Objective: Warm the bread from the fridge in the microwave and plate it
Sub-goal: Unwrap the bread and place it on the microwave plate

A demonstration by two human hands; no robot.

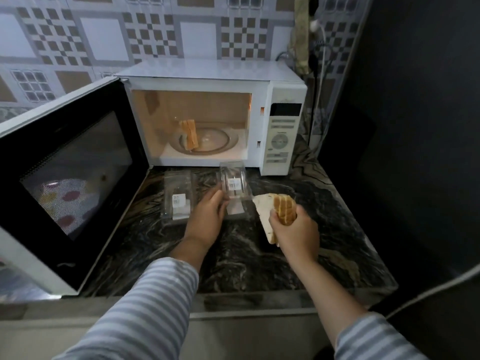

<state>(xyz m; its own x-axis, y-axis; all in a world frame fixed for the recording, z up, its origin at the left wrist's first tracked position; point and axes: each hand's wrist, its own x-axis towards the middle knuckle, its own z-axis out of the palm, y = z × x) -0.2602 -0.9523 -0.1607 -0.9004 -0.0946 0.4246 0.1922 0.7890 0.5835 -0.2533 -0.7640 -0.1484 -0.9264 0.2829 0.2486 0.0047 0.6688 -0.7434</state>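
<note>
A person in grey-and-white striped sleeves stands at a dark, white-veined marble counter (239,255), both hands busy in front of a white microwave oven (207,81) whose black-windowed door (72,172) hangs wide open to the left. The right hand (296,229) has its fingers curled round a stack of sliced white bread wedges (278,211), held above the counter, crusts up and the pale cut face turned left. The left hand (207,211) grips the near end of a clear plastic wedge-shaped sandwich package with a barcode label (235,188), tilted up off the stone. Just beside it on the left, a second clear plastic package with a white label (179,198) lies flat on the counter; whether anything is left in it cannot be told. Inside the lit, orange-toned oven cavity, another stack of bread slices (189,136) stands on edge at the left side of the round glass turntable (215,141). The open door stretches along the left of the counter and closes off that side, its window reflecting a spotted pattern. The oven's pale control panel (281,136) with dark display and round dial faces forward on the right. Behind runs a wall of grey and brown checkered tiles (104,35); cables and a white plug (315,27) hang at the back right corner beside a dark, unlit wall (415,126). A pale cord (441,287) crosses the lower right.
</note>
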